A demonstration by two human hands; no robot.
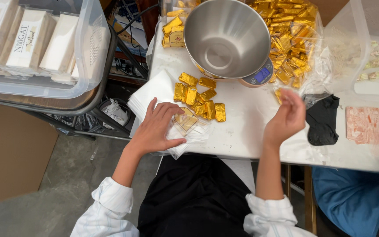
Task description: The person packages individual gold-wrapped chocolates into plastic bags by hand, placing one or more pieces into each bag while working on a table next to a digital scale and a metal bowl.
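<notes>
My left hand (156, 127) presses on a small clear bag (187, 122) that lies on a stack of white sheets (154, 92) at the table's front edge. Gold-wrapped candies (200, 94) lie in a loose cluster just beyond it. My right hand (288, 116) is raised beside a big clear bag of gold candies (292, 35), its fingers pinched on one gold candy (279, 94). A steel bowl (227, 37) sits on a digital scale (259, 75) behind the cluster.
A black glove (323, 118) and an orange-streaked cloth (371, 125) lie on the white table (246, 127) to the right. A clear bin of white wrapped bars (36, 44) stands on a cart at left. Someone in blue (352, 197) sits at right.
</notes>
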